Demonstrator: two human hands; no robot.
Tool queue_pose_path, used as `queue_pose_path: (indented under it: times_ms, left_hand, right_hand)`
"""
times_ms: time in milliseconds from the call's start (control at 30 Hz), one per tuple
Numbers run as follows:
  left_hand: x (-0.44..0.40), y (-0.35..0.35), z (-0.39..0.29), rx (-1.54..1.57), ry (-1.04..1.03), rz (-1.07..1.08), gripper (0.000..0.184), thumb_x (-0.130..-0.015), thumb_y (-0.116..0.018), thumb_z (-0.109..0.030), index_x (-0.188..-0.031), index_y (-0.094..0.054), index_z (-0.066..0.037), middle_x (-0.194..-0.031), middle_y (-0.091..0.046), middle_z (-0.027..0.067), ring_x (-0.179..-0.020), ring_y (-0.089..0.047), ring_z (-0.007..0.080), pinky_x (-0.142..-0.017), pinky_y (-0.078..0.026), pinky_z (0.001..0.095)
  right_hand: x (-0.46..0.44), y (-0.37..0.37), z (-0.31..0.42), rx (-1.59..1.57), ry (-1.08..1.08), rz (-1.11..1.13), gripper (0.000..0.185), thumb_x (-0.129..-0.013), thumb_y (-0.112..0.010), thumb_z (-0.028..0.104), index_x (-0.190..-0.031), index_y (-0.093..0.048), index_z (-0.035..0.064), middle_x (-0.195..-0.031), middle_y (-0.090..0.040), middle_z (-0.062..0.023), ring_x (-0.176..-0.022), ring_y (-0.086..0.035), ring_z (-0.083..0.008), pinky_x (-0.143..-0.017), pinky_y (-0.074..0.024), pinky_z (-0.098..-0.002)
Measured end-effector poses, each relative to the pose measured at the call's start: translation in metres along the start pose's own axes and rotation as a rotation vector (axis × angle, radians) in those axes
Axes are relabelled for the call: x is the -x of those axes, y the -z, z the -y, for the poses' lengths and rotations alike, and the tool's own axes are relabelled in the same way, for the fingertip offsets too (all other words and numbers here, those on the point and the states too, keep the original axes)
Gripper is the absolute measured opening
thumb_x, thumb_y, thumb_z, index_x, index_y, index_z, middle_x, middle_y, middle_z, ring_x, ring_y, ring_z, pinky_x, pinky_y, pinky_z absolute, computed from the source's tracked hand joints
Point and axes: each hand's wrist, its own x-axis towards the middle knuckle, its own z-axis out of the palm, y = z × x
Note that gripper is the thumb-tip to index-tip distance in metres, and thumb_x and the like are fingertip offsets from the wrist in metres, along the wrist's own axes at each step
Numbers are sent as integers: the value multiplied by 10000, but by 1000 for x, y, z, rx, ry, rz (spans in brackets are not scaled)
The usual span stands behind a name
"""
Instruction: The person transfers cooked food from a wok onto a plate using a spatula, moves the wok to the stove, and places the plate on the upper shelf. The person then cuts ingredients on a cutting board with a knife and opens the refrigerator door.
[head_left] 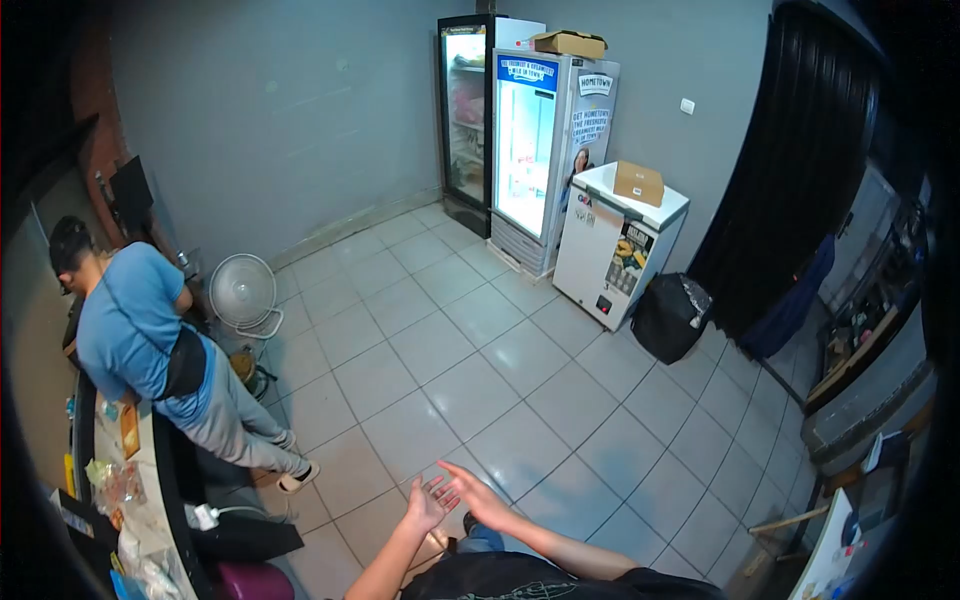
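Observation:
My left hand [430,502] is held out in front of my body, palm turned up, with its fingers apart and slightly curled. Beside it, my right hand [478,496] has its fingers stretched out and nothing in them. The two hands are close together; whether they touch I cannot tell. Below them lies the tiled floor [470,400], and part of my shoe [469,522] shows just under the right hand.
At the left a person in a blue shirt [145,310] leans over a cluttered counter [145,455]. A fan [243,292] stands behind them. Fridges [525,150], a chest freezer [610,245] and a black bag [670,318] line the far side. A white table [825,550] is at right.

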Motion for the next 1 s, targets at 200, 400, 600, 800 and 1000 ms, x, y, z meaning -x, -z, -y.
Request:
queue_pose_path:
  times_ms: [200,400,600,800,1000]
  left_hand:
    - [-35,-129,-76,-211,-51,718,469,-977,-370,-367,-1344,-361,-75,-1372,-398,143,-1290,-377,270,-1045,-332,400]
    - [-63,-243,-212,-764,-395,653,406,-978,-429,-296,-1307,-398,-62,-1313,-484,117,-1230,-458,229,-1013,-360,350]
    - [-190,-279,-348,-837,-445,382,327,-973,-463,-240,-1244,-449,-57,-1184,-563,118,-1031,-575,192,-894,-444,316]
    - [-228,-326,-489,-758,-1034,219,314,-962,-459,-194,-1223,-451,-19,-1182,-547,142,-1069,-552,224,-930,-417,333]
    - [-334,-374,-619,-1162,-1752,-91,404,-905,-496,-252,-1249,-487,-41,-1259,-480,229,-1182,-461,355,-1002,-346,428]
  right_hand:
    - [-132,85,26,992,484,-242,417,-944,-452,269,-1346,-450,156,-1433,-353,-149,-1328,-332,-302,-1062,-171,-560]
    - [-230,234,-22,669,73,-724,398,-905,-508,213,-1266,-481,48,-1303,-438,-252,-1215,-425,-407,-1002,-362,-424]
    - [-363,314,10,720,-185,-476,254,-910,-539,209,-1103,-602,57,-1145,-553,-185,-1000,-579,-324,-866,-473,-375]
    - [-618,300,53,400,65,48,351,-970,-471,257,-1246,-511,45,-1222,-540,-115,-1112,-545,-234,-909,-463,-353]
    - [-842,244,82,-784,-311,378,480,-978,-410,419,-1351,-403,116,-1255,-523,-45,-1135,-503,-180,-964,-388,-325]
